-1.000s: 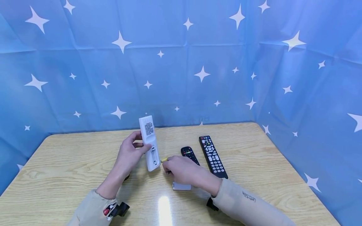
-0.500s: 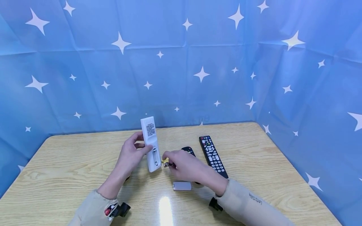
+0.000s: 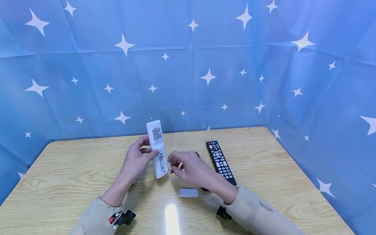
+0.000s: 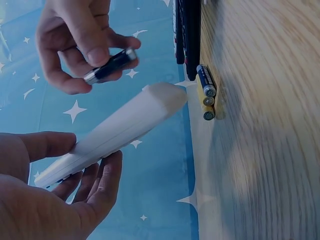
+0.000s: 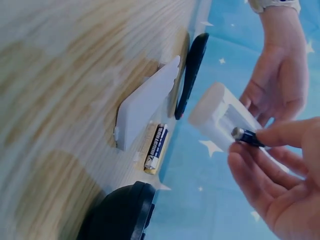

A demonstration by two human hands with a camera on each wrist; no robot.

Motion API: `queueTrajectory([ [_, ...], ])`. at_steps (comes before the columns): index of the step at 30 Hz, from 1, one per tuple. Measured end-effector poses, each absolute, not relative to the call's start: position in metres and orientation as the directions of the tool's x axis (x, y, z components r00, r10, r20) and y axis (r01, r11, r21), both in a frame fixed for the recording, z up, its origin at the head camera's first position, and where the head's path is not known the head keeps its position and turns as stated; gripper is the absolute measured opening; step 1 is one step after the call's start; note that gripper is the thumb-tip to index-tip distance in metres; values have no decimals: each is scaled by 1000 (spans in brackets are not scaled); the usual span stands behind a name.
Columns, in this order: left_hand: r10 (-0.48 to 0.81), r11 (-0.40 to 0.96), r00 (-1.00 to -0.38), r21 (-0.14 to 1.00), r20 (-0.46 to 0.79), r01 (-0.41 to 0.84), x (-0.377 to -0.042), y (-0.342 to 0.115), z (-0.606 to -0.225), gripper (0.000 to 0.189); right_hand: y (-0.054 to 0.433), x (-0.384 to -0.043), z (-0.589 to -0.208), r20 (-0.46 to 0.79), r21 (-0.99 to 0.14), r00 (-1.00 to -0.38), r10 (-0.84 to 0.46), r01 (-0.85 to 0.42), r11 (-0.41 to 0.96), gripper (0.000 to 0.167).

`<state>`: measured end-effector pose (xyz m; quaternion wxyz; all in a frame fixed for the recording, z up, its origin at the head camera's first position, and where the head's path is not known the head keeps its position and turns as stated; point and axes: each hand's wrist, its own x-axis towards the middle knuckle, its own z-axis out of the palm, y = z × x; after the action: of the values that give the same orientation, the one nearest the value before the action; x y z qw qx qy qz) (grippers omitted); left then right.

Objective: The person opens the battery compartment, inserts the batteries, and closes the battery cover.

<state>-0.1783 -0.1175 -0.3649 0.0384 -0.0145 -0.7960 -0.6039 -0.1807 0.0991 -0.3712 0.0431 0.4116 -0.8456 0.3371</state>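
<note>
My left hand (image 3: 135, 160) grips a white remote control (image 3: 155, 140), its back turned up and its battery compartment uncovered. The thumb lies beside that compartment, with the fingers behind the body. Close to the remote's lower end, my right hand (image 3: 191, 167) pinches a dark battery (image 4: 112, 66) between thumb and fingertips. In the right wrist view the battery overlaps the compartment's opening. Several more batteries (image 4: 206, 95), dark and yellow, lie side by side on the table, mostly behind my right hand in the head view. A whitish battery cover (image 3: 188, 193) rests below that hand.
A long black remote (image 3: 221, 162) lies on the wooden table (image 3: 264, 182) at the right. My right hand and forearm hide most of a shorter black remote (image 3: 197, 154). Blue star-patterned cloth (image 3: 176, 75) hangs behind the table.
My right hand has risen slightly from beside the table, turning its battery toward the remote's compartment. The battery cover has come into fuller view. My left hand has barely moved.
</note>
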Motion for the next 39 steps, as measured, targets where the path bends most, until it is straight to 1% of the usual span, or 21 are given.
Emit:
queueTrajectory([
  [7,-2,265,-996,961,86,83,-178,-117,-366,47,96,-180,-369,379,-600,-679,-629,-698,392,17],
  [13,10,254,-997,964,80,80,-177,-114,-365,47,94,-180,-367,393,-625,-693,-605,-684,377,18],
  [27,35,220,-997,972,76,82,-174,-108,-363,47,92,-178,-369,447,-585,-677,-584,-716,381,17],
  [39,48,188,-996,978,80,88,-174,-107,-364,46,91,-180,-370,487,-561,-668,-563,-733,385,9],
])
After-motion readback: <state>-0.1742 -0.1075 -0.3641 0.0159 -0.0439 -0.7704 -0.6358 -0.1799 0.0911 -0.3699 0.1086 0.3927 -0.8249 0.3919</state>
